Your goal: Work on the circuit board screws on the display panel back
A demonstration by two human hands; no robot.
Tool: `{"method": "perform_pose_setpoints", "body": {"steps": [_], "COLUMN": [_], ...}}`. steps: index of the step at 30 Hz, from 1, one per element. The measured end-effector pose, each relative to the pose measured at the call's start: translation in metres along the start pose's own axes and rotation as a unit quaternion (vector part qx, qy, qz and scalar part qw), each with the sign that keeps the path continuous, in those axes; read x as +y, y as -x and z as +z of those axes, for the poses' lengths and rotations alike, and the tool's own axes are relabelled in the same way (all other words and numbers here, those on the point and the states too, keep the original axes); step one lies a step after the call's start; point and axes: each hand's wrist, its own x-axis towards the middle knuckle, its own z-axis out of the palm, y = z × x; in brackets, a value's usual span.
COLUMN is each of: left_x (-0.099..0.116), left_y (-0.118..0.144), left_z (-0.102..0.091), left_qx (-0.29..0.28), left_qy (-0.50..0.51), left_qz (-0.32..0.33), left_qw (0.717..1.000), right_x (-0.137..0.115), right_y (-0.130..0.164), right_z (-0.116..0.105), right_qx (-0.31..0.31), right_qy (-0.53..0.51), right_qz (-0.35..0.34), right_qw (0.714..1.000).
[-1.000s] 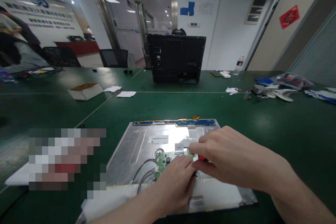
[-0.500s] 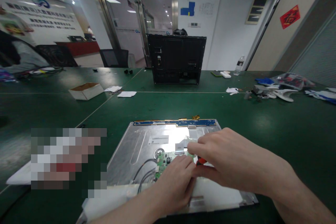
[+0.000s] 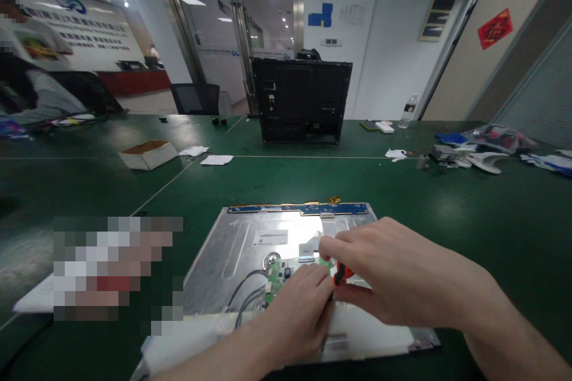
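A display panel (image 3: 210, 268) lies back side up on the table in front of me, silver metal showing. On it sits a green circuit board (image 3: 277, 271) with dark cables (image 3: 245, 280) at its left. My right hand (image 3: 388, 268) is closed around a red-and-black handle (image 3: 343, 274), apparently a screwdriver; its shaft and tip are hidden. My left hand (image 3: 301, 297) rests over the green board, fingers curled together beside the handle; whatever they pinch is out of sight. A blue circuit strip (image 3: 330, 209) runs along the panel's far edge.
A black screen housing (image 3: 301, 101) stands at the back. An open white box (image 3: 149, 156) and papers (image 3: 217, 160) lie to the left. A water bottle (image 3: 407, 112) and loose parts (image 3: 485, 162) are at the right. Pixelation covers items at the near left.
The fingers of my right hand have shifted slightly around the handle, and more of its red and black shows. My left hand and the panel stay in place.
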Motion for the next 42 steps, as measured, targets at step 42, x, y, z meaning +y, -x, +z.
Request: {"method": "perform_pose_setpoints", "body": {"steps": [42], "left_x": [-0.0006], "left_y": [0.0002], "left_z": [0.0009], "left_qx": [-0.003], "left_qy": [-0.008], "left_qz": [0.001], "left_qw": [1.0], "right_x": [-0.0008], "right_y": [-0.0006], "right_z": [0.0028], "right_qx": [0.011], "right_qy": [0.045], "right_qz": [0.055], "right_qw": [0.997]}}
